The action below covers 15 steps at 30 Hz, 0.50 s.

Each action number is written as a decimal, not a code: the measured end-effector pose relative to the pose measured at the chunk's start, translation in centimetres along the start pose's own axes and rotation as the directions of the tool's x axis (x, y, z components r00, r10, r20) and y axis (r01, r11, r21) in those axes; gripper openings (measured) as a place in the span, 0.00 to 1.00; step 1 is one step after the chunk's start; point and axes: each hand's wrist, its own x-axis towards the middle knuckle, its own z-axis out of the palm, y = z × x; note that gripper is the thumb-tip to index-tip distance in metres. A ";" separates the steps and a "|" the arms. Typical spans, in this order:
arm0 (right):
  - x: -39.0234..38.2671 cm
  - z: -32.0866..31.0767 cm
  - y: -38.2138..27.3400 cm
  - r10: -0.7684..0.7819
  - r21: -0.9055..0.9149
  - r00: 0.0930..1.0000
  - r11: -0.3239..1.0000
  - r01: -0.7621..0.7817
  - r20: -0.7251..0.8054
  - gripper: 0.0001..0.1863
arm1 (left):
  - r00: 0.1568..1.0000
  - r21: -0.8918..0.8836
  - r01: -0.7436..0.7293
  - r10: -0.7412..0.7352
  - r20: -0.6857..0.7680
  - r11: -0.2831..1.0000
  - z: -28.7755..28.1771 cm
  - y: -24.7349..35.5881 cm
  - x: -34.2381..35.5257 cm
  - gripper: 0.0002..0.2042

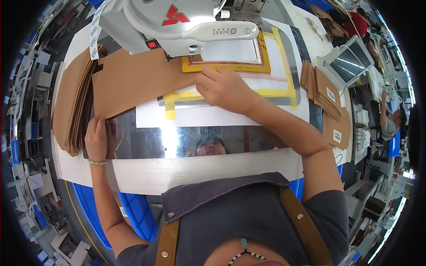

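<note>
A flat brown panel (142,77) with a notch in its left end lies slanted under the head of a grey-white sewing machine (155,22). My left hand (96,138) is closed on the panel's near left corner, beside a thick stack of brown pieces (73,102). At the panel's right end, the curled fingers of my right hand (226,91) pinch its edge. Those fingertips sit against the near left part of a yellow frame (248,68) with a pale window. Under the frame is a white sheet (151,116) edged with yellow tape (275,93).
A polished metal plate (133,137) spans the near part of the table (213,170). To the right are brown pieces with white labels (326,91) and a tilted screen unit (348,62). Blue bins (137,215) stand below the near edge. A person (390,124) sits far right.
</note>
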 end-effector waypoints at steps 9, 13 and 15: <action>-10.6 -5.3 5.9 0.175 -0.180 0.949 0.975 -0.131 0.262 0.05 | 0.923 -0.154 -0.380 0.362 -0.130 0.912 3.8 8.7 12.8 0.16; -15.0 -7.5 8.2 0.254 -0.281 0.923 0.944 -0.172 0.288 0.05 | 0.807 -0.108 -0.584 0.563 -0.178 0.804 5.5 13.0 16.8 0.18; -16.3 -7.4 8.8 0.274 -0.325 0.947 0.922 -0.209 0.169 0.03 | 0.751 -0.078 -0.658 0.645 -0.140 0.749 6.1 13.8 17.9 0.18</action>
